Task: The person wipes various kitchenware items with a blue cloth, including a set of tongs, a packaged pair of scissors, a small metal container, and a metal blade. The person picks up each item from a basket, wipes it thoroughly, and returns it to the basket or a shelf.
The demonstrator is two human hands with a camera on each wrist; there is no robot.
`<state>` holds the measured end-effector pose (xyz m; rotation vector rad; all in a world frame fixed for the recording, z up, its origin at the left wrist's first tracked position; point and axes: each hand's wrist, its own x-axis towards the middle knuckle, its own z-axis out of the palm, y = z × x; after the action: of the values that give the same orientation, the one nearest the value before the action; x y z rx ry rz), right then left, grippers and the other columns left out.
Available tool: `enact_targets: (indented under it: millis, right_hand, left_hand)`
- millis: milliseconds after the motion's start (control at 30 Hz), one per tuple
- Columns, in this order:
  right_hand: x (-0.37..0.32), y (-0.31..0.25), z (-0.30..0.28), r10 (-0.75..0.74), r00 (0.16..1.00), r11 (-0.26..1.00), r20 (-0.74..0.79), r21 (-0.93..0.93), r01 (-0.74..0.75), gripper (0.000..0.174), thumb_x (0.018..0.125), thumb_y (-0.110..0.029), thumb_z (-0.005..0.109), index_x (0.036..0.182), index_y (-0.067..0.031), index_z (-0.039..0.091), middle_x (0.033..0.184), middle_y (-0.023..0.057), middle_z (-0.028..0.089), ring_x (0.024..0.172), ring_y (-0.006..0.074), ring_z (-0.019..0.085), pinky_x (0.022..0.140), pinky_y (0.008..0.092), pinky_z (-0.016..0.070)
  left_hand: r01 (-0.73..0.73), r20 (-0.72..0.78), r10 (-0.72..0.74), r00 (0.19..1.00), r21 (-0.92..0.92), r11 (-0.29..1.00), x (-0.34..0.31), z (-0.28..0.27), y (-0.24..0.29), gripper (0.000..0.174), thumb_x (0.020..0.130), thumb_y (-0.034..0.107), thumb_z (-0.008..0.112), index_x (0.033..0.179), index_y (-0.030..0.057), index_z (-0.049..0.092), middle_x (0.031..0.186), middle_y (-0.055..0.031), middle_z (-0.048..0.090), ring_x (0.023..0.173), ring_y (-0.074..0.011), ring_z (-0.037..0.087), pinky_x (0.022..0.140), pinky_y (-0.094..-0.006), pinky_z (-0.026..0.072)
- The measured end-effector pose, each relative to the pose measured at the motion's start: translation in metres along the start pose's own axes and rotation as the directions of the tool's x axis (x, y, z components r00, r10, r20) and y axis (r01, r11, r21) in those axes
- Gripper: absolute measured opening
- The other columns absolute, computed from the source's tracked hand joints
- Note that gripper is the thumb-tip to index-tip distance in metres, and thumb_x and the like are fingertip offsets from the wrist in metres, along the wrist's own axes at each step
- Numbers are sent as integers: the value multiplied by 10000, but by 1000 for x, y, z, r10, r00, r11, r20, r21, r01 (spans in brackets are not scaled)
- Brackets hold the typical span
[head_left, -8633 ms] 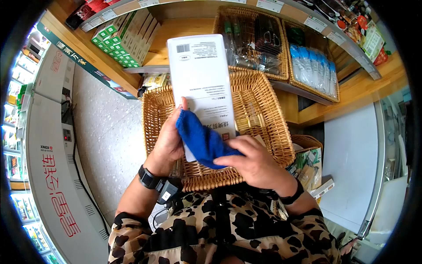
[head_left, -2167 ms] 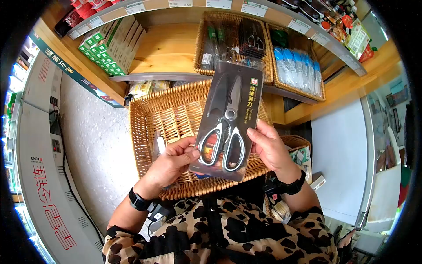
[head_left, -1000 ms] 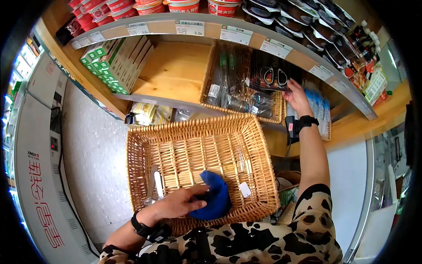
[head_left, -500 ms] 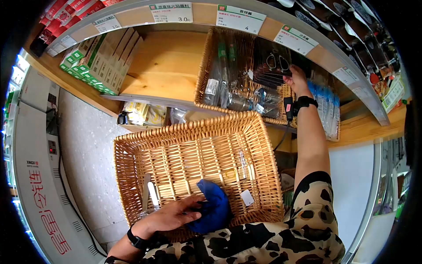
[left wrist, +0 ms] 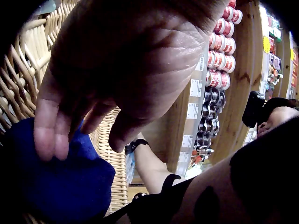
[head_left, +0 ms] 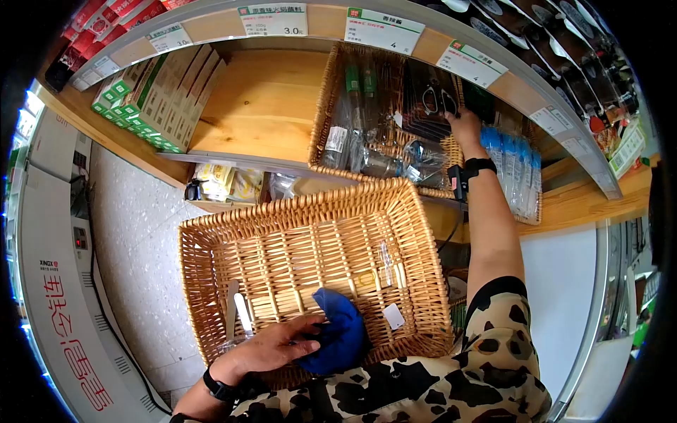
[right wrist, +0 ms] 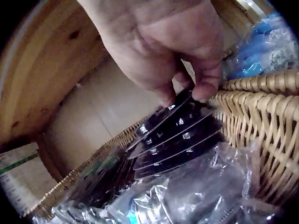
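At the upper right in the head view, my right hand [head_left: 465,130] pinches the edge of the top scissors pack [head_left: 429,102], a dark card under clear plastic. The right wrist view has its thumb and fingers at the edge of that pack, which tops a stack of like packs [right wrist: 182,135] in a wicker shelf basket [head_left: 323,116]. Lower down, my left hand [head_left: 278,345] rests with relaxed fingers on a bunched blue cloth [head_left: 342,338] inside a large wicker basket [head_left: 303,215]. In the left wrist view, its fingertips lie on the cloth [left wrist: 60,186].
A white-handled utensil [head_left: 243,314] and a white tag [head_left: 393,316] lie in the large basket. Blue-topped packets [head_left: 511,166] fill a second shelf basket. Green-and-white boxes [head_left: 159,99] stand on the left. The shelf edge with price labels [head_left: 384,29] overhangs my right hand.
The scissors pack was held in both hands over the large basket earlier; it is now on the shelf stack in my right hand. My left hand has moved down onto the blue cloth.
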<state>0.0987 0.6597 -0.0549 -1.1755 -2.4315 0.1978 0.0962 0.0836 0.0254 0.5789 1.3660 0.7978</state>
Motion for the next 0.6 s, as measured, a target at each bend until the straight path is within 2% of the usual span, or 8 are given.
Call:
enact_targets:
  millis: [33,133,233,333,433,600]
  right_hand:
    - [-4,-6,-5,15,1000,1000,27,-22,-14,490,828,-376,636,1051,61,614,1002,250,636,951,395,606,823,439,474]
    - [-12,-19,-13,85,989,995,122,-57,-79,445,857,-360,602,1029,50,621,991,246,640,939,399,605,822,453,473]
    - [-13,-21,-9,78,989,989,125,-133,-61,434,879,-368,557,1052,25,619,1041,253,619,963,404,592,834,467,468]
    - [-21,-36,-24,172,973,963,155,-232,-133,440,888,-390,528,1089,-7,610,1101,261,581,998,411,575,844,480,465]
    - [-21,-35,-25,204,960,953,189,-262,-151,450,886,-405,521,1112,-24,599,1152,269,543,1029,415,556,856,484,462]
    - [-24,-30,-29,206,957,961,203,-228,-158,445,889,-395,519,1118,-20,591,1148,257,554,1008,414,563,850,481,462]
  left_hand:
    - [-10,0,10,1000,5,1000,0,0,-1,536,924,273,568,1375,62,368,1189,-173,572,1038,-239,577,868,-312,465]
    - [-29,2,29,1000,12,1000,1,0,-5,538,926,274,566,1376,59,364,1189,-172,573,1039,-240,577,871,-311,462]
    - [-21,7,21,1000,3,1000,1,0,-4,540,927,275,564,1377,55,361,1190,-176,571,1046,-241,573,880,-312,456]
    - [-12,8,12,1000,-8,1000,0,1,-2,542,928,278,563,1377,53,359,1190,-179,570,1055,-241,568,887,-313,452]
    - [-24,7,24,1000,7,1000,1,1,-4,544,928,280,563,1378,53,358,1184,-183,573,1060,-244,567,890,-316,451]
    - [-46,1,46,999,90,995,0,2,-2,545,925,275,564,1376,51,357,1170,-194,582,1053,-262,579,882,-328,460]
